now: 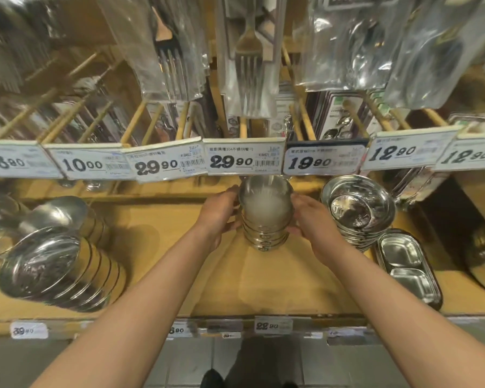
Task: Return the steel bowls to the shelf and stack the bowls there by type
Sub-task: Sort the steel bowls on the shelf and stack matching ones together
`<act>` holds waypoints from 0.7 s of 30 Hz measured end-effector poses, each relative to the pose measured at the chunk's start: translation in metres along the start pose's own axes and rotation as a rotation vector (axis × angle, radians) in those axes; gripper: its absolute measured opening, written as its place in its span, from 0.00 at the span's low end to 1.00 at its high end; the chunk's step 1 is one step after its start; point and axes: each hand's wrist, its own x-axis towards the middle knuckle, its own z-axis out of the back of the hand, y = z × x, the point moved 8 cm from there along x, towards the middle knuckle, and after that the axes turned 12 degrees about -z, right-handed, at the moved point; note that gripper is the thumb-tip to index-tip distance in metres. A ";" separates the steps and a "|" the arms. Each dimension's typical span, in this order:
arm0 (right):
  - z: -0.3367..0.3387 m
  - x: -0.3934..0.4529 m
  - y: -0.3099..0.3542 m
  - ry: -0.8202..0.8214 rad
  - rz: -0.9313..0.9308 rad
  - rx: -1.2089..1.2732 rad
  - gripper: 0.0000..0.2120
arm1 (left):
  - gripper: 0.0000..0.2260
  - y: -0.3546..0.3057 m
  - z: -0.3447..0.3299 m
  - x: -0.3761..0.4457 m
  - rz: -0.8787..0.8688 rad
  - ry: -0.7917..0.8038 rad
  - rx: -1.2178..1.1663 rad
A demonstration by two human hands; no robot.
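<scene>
A: Item one, centre of the wooden shelf [277, 281]?
B: Stack of small steel bowls [265, 217], nested upright, brushed inside on the top bowl. It stands on the shelf board, directly below the 29.90 price tag [245, 160].

A: Hands on it?
B: Both. Left hand [221, 211] is on the stack's left side, fingers curled round the upper bowls. Right hand [310, 219] is on the right side, fingers bent against the lower bowls; thumb position on the far side cannot be told.

A: Item two, to the right?
B: Stack of wider steel bowls [357, 208], tilted toward the camera, near the right hand but apart from it. Just beside it, toward the shelf front, a stack of divided steel trays [409, 267].

A: Left side?
B: Stack of large steel bowls [59, 270] lying on its side, mouths toward the camera. Behind it, further steel bowls [59, 211], also tipped over.

A: Above the shelf?
B: A row of price tags: 13.80, 10.00, 29.90, 29.90, 19.90, 12.90, 12.90. Above them, packaged forks [249, 60] and other cutlery hang on wooden pegs.

A: Shelf front edge?
B: Smaller price labels; one reads 22.90 [272, 326].
</scene>
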 end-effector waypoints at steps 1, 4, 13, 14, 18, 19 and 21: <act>0.003 -0.006 0.001 -0.002 0.008 0.005 0.11 | 0.11 0.000 0.004 -0.003 -0.007 -0.012 0.001; 0.013 -0.026 0.002 -0.017 0.036 0.022 0.08 | 0.14 0.006 0.020 -0.020 -0.029 -0.031 0.032; 0.012 -0.074 0.022 0.051 0.020 0.020 0.10 | 0.10 0.002 0.063 -0.079 -0.058 -0.129 0.030; 0.008 -0.079 0.025 0.070 0.022 0.011 0.11 | 0.09 -0.002 0.067 -0.084 -0.068 -0.137 0.028; -0.005 -0.100 0.030 0.111 0.077 -0.005 0.09 | 0.09 -0.015 0.095 -0.099 -0.118 -0.180 0.016; -0.010 -0.106 0.031 0.117 0.092 -0.013 0.09 | 0.08 -0.017 0.103 -0.103 -0.129 -0.192 0.010; -0.024 -0.115 0.031 0.133 0.116 -0.035 0.09 | 0.09 -0.019 0.118 -0.109 -0.145 -0.200 -0.002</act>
